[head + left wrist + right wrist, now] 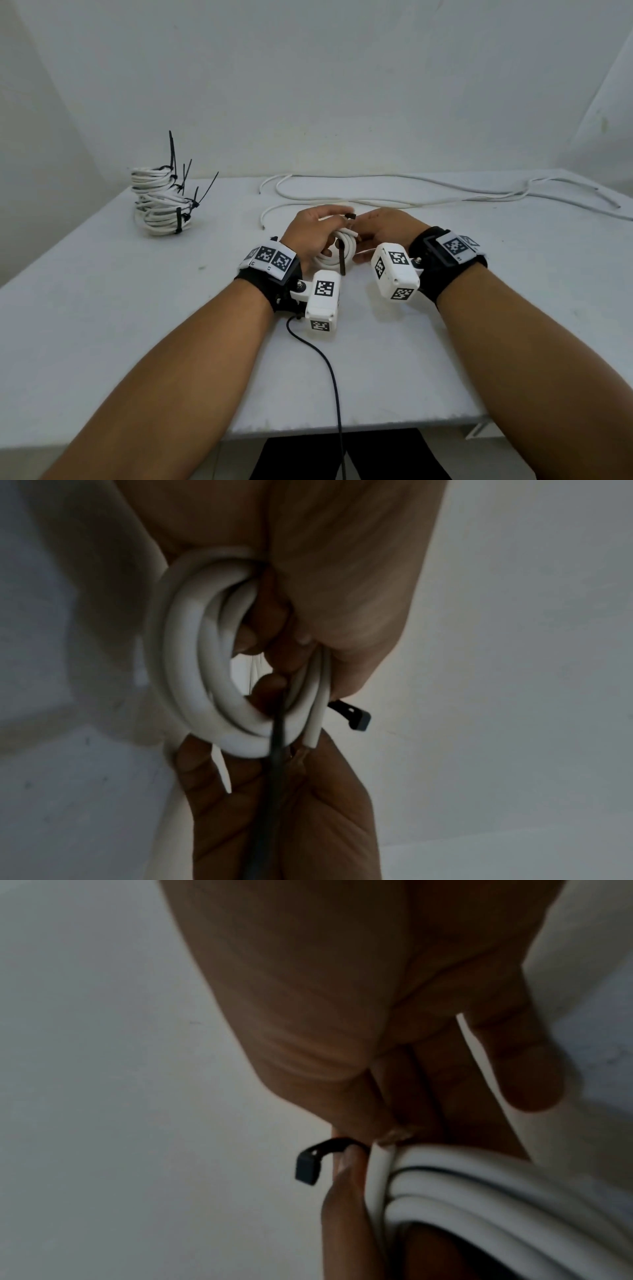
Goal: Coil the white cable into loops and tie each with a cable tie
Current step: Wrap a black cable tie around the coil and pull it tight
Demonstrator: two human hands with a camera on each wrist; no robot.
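A small coil of white cable (337, 251) (192, 669) (445, 1185) is held above the table between both hands. My left hand (313, 231) grips the coil's left side, fingers curled over it. A black cable tie (341, 262) wraps the coil. Its square head (350, 216) (358, 719) (306, 1171) sticks out on top, and its tail points back toward me. My right hand (383, 229) (274, 804) holds the coil's right side, with the thumb pinching the tie just by its head. The fingertips are mostly hidden behind the coil.
Several tied coils (161, 202) with black tie tails sticking up are stacked at the back left. Loose white cable (394, 200) snakes across the table's far side, with one cut end (263, 226) left of my hands. A black wire (329, 370) hangs over the front edge.
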